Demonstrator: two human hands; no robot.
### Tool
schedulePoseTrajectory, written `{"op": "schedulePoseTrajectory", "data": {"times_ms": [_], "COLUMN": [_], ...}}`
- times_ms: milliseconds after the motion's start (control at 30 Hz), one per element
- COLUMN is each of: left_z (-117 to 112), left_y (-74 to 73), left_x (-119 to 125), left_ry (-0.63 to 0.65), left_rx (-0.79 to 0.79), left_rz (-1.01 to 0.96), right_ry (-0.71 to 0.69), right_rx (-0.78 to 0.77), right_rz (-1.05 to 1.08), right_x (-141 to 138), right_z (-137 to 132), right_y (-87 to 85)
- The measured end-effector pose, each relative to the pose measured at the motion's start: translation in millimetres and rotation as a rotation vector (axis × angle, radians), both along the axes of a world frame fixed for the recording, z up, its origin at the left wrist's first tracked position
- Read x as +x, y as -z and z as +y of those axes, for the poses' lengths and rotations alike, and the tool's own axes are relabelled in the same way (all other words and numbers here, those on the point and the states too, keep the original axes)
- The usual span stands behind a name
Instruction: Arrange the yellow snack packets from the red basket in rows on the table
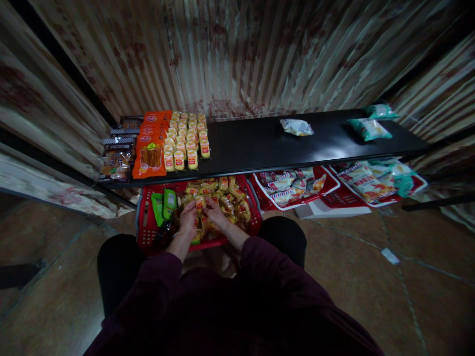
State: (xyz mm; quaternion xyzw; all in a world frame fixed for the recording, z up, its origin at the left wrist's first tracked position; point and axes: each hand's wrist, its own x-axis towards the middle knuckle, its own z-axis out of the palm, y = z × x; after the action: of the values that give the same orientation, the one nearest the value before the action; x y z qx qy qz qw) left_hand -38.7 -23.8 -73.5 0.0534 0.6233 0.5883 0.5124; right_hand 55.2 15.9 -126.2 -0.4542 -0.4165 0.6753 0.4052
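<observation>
Judging by the black shelf (241, 143), setting-out looks part done: yellow packets (185, 141) stand in neat rows on its left, beside orange packs (150, 148) and brown packs (115, 158). Left hand (188, 217) and right hand (215, 212) meet below the shelf's near edge, fingers apparently pinching one small yellow packet (200, 203) over the near-left red basket (148, 233). Many loose ones lie in it, so much seems left. Farther right, the shelf carries one white packet (296, 127) and two teal packs (369, 129). Filled baskets (309, 199) sit below. Room dim; striped curtain (237, 59) behind, brown floor (334, 267).
</observation>
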Motion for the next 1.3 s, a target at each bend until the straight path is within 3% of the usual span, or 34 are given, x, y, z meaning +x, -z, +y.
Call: {"op": "schedulePoseTrajectory", "data": {"times_ms": [133,300,433,567,800,1100,1300], "left_z": [1.9,1.5,1.6,2.2,-1.1,-1.7,5.2], "left_y": [2.2,0.2,-1.4,-3.1,-13.9,-20.0,-28.3], "left_x": [-0.9,0.3,2.3,5.1,9.2,10.3,15.9], "left_ry": [0.009,0.066,0.081,0.086,0.126,0.193,0.2], "left_rx": [0.003,0.004,0.008,0.062,0.035,0.065,0.126], "left_rz": [-0.048,-0.052,-0.029,-0.032,-0.058,-0.061,0.016], "right_ry": [0.034,0.069,0.099,0.015,-0.092,-0.101,-0.033], "right_rx": [-0.163,-0.179,-0.122,-0.029,-0.015,0.03,0.128], "right_rz": [0.069,0.124,0.117,0.11,0.175,0.155,0.124], "right_x": [-1.3,1.9,4.1,7.5,14.7,21.3,25.6], "right_z": [-0.6,-1.2,-2.6,-5.2,-11.5,-13.7,-16.3], "right_y": [-1.8,0.3,-4.9,-15.9,-28.1,-40.2,-56.1]}}
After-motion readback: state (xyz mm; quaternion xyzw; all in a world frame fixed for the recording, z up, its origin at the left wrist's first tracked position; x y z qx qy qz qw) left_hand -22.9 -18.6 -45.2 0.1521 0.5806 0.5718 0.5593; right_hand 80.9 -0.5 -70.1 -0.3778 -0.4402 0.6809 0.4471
